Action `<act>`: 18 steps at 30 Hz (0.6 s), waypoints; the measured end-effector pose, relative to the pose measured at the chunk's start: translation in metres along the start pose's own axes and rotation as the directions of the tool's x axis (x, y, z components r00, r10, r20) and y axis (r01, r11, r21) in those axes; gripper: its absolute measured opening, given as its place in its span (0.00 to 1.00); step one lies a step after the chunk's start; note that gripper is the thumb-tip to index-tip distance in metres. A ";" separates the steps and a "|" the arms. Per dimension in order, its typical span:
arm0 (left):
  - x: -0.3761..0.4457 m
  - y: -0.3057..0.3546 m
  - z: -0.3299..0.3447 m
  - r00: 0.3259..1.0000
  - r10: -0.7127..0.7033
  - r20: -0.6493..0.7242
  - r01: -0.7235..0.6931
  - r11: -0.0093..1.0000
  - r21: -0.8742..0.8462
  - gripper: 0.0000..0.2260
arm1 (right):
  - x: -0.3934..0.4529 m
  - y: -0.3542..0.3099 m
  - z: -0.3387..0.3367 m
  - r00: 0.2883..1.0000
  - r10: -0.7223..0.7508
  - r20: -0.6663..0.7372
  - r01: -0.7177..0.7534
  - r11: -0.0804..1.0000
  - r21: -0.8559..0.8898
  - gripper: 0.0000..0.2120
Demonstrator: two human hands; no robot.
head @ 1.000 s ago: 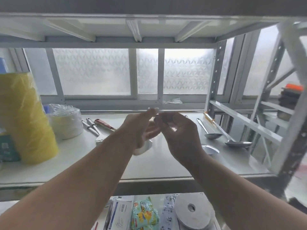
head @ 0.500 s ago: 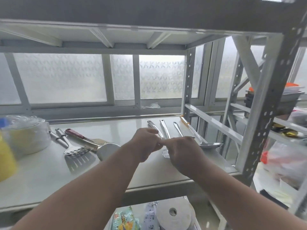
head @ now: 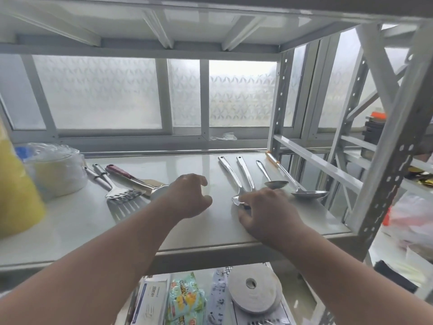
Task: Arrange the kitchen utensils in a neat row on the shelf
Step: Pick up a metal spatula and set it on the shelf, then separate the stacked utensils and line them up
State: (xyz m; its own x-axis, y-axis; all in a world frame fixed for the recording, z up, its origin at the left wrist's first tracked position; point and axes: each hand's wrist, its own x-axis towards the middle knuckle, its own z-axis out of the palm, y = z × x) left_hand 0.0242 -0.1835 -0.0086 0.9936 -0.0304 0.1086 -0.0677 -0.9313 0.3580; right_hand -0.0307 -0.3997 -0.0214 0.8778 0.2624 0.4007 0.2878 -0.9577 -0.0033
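On the white shelf (head: 210, 233), four steel utensils lie side by side at the right. They are two spoons (head: 228, 171) (head: 244, 168), a smaller spoon (head: 275, 184) and a long ladle (head: 308, 194), handles pointing back to the window. My right hand (head: 264, 213) covers the bowls of the two left spoons, fingertips pinching the leftmost bowl. My left hand (head: 191, 195) hovers just left of it, fingers apart and holding nothing. Further left, a slotted turner (head: 121, 194) and a red-handled spatula (head: 131, 178) lie at an angle, crossing each other.
A yellow roll (head: 16, 198) and a plastic-wrapped stack of containers (head: 56, 170) stand at the shelf's left end. The perforated metal upright (head: 393, 148) rises at the front right corner. Below, a white tape roll (head: 254, 293) and packets (head: 185, 299) lie on the lower shelf.
Both hands came down from chest height to the shelf. My left hand has pulled away to the left and opened, while my right hand stays on the spoon bowls. The view shifted right.
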 end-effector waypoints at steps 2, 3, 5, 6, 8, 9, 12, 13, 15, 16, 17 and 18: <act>-0.007 -0.010 -0.001 0.999 -0.008 0.044 -0.001 0.979 0.202 0.29 | 0.003 -0.011 0.002 0.998 -0.021 -0.051 0.022 0.999 0.023 0.18; -0.009 -0.013 -0.001 0.999 -0.002 0.040 -0.008 0.966 0.257 0.29 | 0.003 -0.016 0.002 0.996 -0.036 -0.080 0.040 0.998 0.049 0.18; -0.015 -0.024 -0.006 1.000 -0.019 0.023 0.011 0.958 0.286 0.29 | 0.006 -0.036 0.003 0.988 -0.092 -0.121 0.106 0.987 0.121 0.18; -0.018 -0.030 -0.009 1.000 -0.027 0.014 0.022 0.960 0.278 0.30 | 0.008 -0.048 0.005 0.984 -0.118 -0.134 0.140 0.975 0.172 0.17; -0.024 -0.046 -0.017 0.999 -0.045 0.004 0.043 0.970 0.239 0.31 | 0.014 -0.071 0.011 0.985 -0.124 -0.123 0.158 0.932 0.327 0.18; -0.027 -0.055 -0.021 0.999 -0.054 0.000 0.053 0.976 0.212 0.31 | 0.019 -0.082 0.015 0.992 -0.093 -0.084 0.120 0.899 0.421 0.19; -0.036 -0.077 -0.032 0.995 -0.091 -0.033 0.095 0.976 0.196 0.34 | 0.043 -0.110 0.024 0.994 0.021 0.108 -0.080 0.809 0.583 0.23; -0.040 -0.084 -0.035 0.994 -0.099 -0.045 0.107 0.972 0.210 0.36 | 0.052 -0.119 0.028 0.986 0.030 0.165 -0.124 0.793 0.597 0.24; -0.046 -0.098 -0.040 0.991 -0.116 -0.059 0.127 0.967 0.223 0.37 | 0.067 -0.135 0.034 0.969 0.029 0.245 -0.173 0.787 0.592 0.27; -0.049 -0.104 -0.042 0.991 -0.124 -0.059 0.134 0.964 0.228 0.37 | 0.073 -0.142 0.037 0.963 0.035 0.269 -0.188 0.801 0.569 0.28; -0.052 -0.111 -0.045 0.991 -0.125 -0.055 0.134 0.962 0.237 0.38 | 0.077 -0.148 0.040 0.958 0.047 0.284 -0.198 0.824 0.530 0.29; -0.054 -0.118 -0.047 0.991 -0.122 -0.049 0.131 0.959 0.251 0.37 | 0.081 -0.155 0.043 0.953 0.060 0.296 -0.204 0.851 0.485 0.31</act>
State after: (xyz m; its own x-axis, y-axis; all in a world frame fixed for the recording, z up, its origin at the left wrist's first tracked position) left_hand -0.0257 -0.0552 -0.0130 0.9888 0.1016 0.1096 0.0877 -0.9883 0.1250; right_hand 0.0124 -0.2253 -0.0273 0.9673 0.2280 0.1106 0.2516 -0.8109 -0.5284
